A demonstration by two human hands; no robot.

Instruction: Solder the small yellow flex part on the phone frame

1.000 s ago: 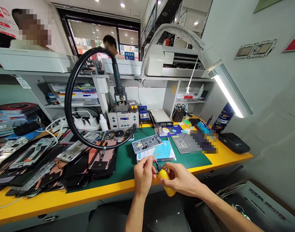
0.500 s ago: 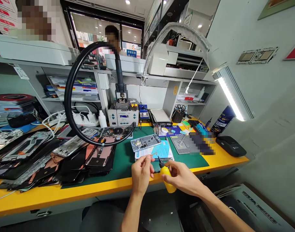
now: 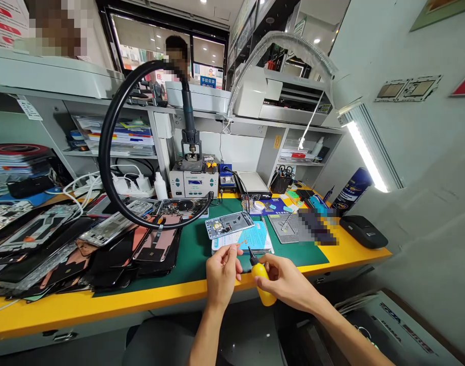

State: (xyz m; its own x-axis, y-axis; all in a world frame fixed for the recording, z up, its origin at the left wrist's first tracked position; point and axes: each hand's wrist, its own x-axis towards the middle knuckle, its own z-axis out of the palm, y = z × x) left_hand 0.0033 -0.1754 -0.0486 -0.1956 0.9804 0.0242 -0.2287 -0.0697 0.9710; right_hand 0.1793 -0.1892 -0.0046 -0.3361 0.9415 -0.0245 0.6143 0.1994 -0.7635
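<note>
My left hand [image 3: 222, 269] is closed in a pinch at the front of the bench. From its fingertips sticks out a small orange-brown strip like a flex cable [image 3: 243, 243]; its exact kind is too small to make out. My right hand [image 3: 280, 274] wraps round a yellow squeeze bottle [image 3: 263, 285], whose black nozzle points up and left towards the strip, a little apart from it. Just beyond both hands, an opened phone frame [image 3: 229, 225] rests tilted on a blue-and-white box [image 3: 257, 236].
Stacked phone parts [image 3: 114, 256] crowd the left of the bench. A thick black hose [image 3: 105, 137] loops in front of a soldering station [image 3: 194, 183]. To the right are a perforated metal plate [image 3: 284, 229], a black case [image 3: 364, 231] and a bright lamp [image 3: 368, 152] overhead. Two people are beyond the counter.
The bottle's nozzle tip has shifted very slightly away from the strip. Both hands keep their grips, and the camera view has tilted a little.
</note>
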